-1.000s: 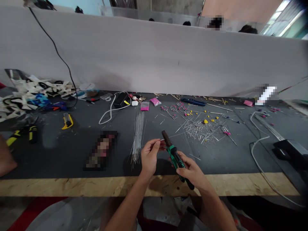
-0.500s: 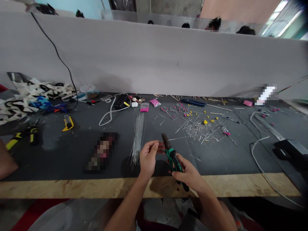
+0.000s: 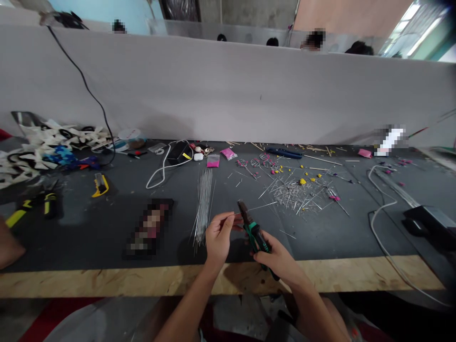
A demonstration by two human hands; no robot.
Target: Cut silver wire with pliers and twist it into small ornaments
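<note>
My right hand (image 3: 272, 251) is wrapped round the handles of green-and-black pliers (image 3: 253, 230), jaws pointing up and to the left. Between thumb and fingers, my left hand (image 3: 220, 235) pinches a thin metal wire (image 3: 261, 207). That wire passes by the plier jaws and reaches right towards a pile of cut wire pieces (image 3: 294, 195). Whether the jaws grip it I cannot tell. Left of my left hand lies a bundle of long straight wires (image 3: 204, 204). Beyond the pile are small wire shapes with pink bits (image 3: 268, 162) and several yellow lumps (image 3: 302, 181).
A yellow cutter knife (image 3: 100, 185) and yellow-black pliers (image 3: 50, 204) lie left, near another person's arm (image 3: 10, 242). White cables (image 3: 374, 209) run over the right side. Pink packets (image 3: 213, 161) and a dark blue tool (image 3: 284, 153) lie towards the pale partition (image 3: 228, 90).
The view has shifted slightly. Both hands keep nearly the same pose, with the wire and pliers still held; the wire's far end sits slightly further left.
</note>
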